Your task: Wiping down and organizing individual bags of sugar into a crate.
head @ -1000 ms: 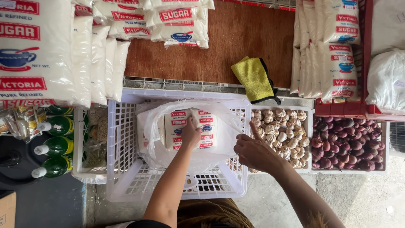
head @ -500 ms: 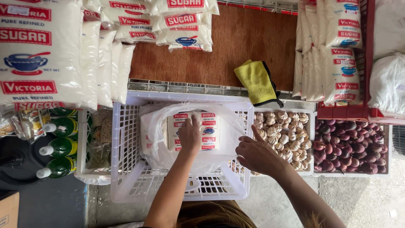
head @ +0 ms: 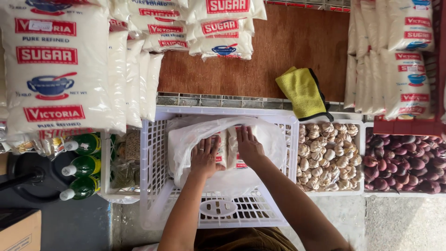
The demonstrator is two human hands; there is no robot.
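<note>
**Both hands in a crate at a shop stall**

Concrete floor shows at six o'clock, under a white plastic crate (head: pixel 218 209). Inside it, the left hand (head: pixel 204 157) lies flat, fingers together, on a white plastic bag (head: pixel 186 139); the right hand (head: pixel 248 145), fingers together, presses the small packets (head: pixel 228 151) within the bag. At three o'clock sit garlic bulbs (head: pixel 325 153) and red onions (head: pixel 404 160). At nine, green bottles (head: pixel 83 165). Toward twelve, a yellow cloth (head: pixel 302 93) and sugar bags (head: pixel 55 69).
</note>
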